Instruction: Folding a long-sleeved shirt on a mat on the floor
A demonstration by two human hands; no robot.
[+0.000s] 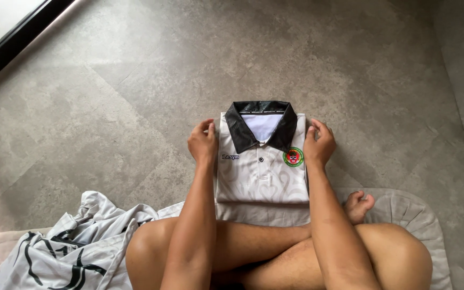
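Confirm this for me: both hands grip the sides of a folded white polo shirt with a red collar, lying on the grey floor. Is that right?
Not quite. The head view shows the folded polo shirt has a black collar, not a red one. The rest holds: the left hand and right hand grip its sides, and it lies on the grey floor.

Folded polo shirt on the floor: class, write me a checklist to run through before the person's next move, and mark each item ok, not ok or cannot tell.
1. Left hand grips the left edge of the folded polo shirt: ok.
2. Right hand grips the right edge: ok.
3. Black collar lies flat and centred on top: ok.
4. Sides folded in, straight edges, neat rectangle: ok.
5. Shirt's lower edge rests on the grey mat, upper part on the grey floor: ok.
6. Back of the fold smooth underneath: cannot tell, hidden.
7. Crumpled grey garment lies apart, beside the left knee: ok.
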